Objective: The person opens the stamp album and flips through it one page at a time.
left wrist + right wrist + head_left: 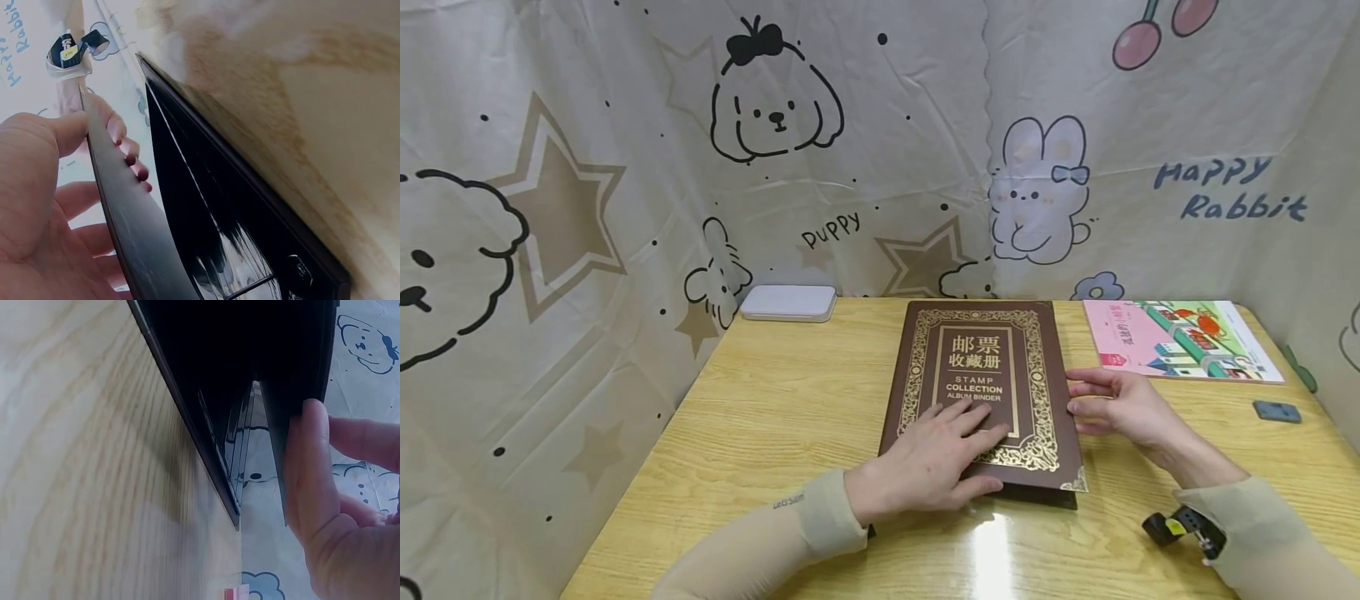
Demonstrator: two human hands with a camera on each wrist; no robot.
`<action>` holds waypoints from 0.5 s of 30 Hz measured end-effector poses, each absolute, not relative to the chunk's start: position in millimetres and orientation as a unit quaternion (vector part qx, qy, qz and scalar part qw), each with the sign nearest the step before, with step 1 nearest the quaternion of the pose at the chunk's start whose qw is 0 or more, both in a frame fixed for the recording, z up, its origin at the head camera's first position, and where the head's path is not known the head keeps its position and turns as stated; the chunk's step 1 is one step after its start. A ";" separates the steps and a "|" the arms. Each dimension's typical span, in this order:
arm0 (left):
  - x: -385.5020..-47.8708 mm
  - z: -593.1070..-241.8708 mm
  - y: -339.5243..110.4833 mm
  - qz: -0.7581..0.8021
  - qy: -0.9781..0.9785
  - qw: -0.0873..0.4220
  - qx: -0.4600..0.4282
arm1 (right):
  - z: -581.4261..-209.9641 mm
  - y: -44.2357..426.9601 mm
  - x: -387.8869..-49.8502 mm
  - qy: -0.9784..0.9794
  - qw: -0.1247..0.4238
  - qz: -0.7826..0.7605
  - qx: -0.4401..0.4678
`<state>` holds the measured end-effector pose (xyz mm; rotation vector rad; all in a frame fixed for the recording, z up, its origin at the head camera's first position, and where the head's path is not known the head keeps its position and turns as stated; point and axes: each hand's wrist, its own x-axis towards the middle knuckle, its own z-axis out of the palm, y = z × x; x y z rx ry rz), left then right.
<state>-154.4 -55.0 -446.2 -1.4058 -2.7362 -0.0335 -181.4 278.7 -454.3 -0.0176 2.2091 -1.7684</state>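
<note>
A brown stamp album [1045, 417] with gold lettering and an ornate gold border lies on the table. Its front cover [128, 206] stands a little apart from the pages, leaving a wedge-shaped gap in both wrist views. My left hand [936, 458] rests on the lower part of the cover, fingers spread. At the cover's right edge is my right hand [1123, 408], holding that edge. Its fingers [309, 469] reach into the gap on the cover's inner side. Dark, glossy pages [206, 206] show inside the album.
A white flat case [788, 302] sits at the table's back left. Toward the back right lies a pink and green illustrated booklet [1183, 342], with a small grey-blue block [1276, 412] in front of it. Printed curtain surrounds the table [775, 392].
</note>
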 end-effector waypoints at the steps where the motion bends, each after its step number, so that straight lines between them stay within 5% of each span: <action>1: -154.4 -446.4 -55.0 -0.012 -0.890 0.031 -0.455 | -454.3 278.8 -181.2 0.769 0.156 -0.619 -0.007; 15: -153.7 -443.8 -55.1 -0.029 -0.889 0.043 -0.455 | -444.7 278.3 -178.6 0.756 0.158 -0.635 -0.030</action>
